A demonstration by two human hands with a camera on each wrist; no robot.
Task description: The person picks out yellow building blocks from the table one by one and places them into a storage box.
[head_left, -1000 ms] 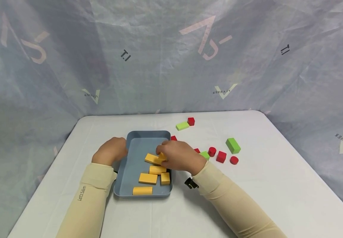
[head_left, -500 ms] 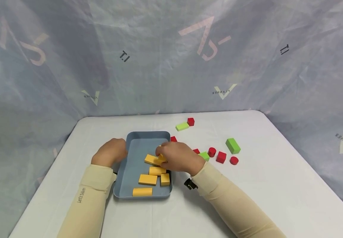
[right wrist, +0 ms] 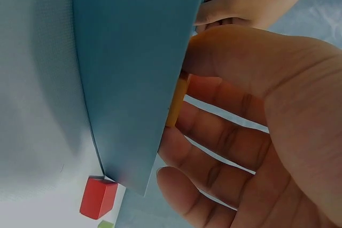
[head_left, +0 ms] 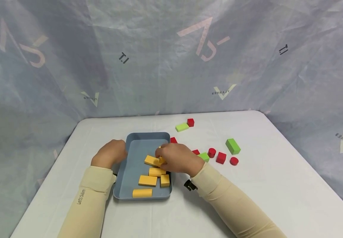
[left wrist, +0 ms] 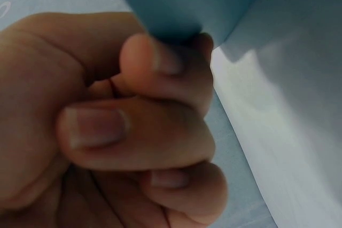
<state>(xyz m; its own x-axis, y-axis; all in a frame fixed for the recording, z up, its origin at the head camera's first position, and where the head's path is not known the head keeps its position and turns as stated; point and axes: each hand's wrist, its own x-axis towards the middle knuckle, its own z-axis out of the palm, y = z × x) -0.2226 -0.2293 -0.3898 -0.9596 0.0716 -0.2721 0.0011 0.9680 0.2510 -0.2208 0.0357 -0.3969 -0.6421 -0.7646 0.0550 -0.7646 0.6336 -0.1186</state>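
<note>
A blue-grey tray (head_left: 135, 148) lies on the white table with several yellow blocks in it, among them a flat block (head_left: 148, 180) and a small cube (head_left: 165, 180). At the tray's left side, my left hand (head_left: 110, 154) pinches the wall between thumb and curled fingers, as the left wrist view shows. My right hand (head_left: 181, 159) reaches over the right wall and holds a yellow block (head_left: 161, 160) inside the tray. From the right wrist, only a strip of yellow block (right wrist: 178, 100) shows between the fingers and the wall; its full shape is hidden.
Right of the tray lie red pieces, such as a red cube (head_left: 221, 158) and a red disc (head_left: 234, 161), and a green block (head_left: 233, 146). Farther back, a light green block (head_left: 182, 127) touches another red cube (head_left: 190, 122). A grey printed cloth (head_left: 159, 66) hangs behind the table.
</note>
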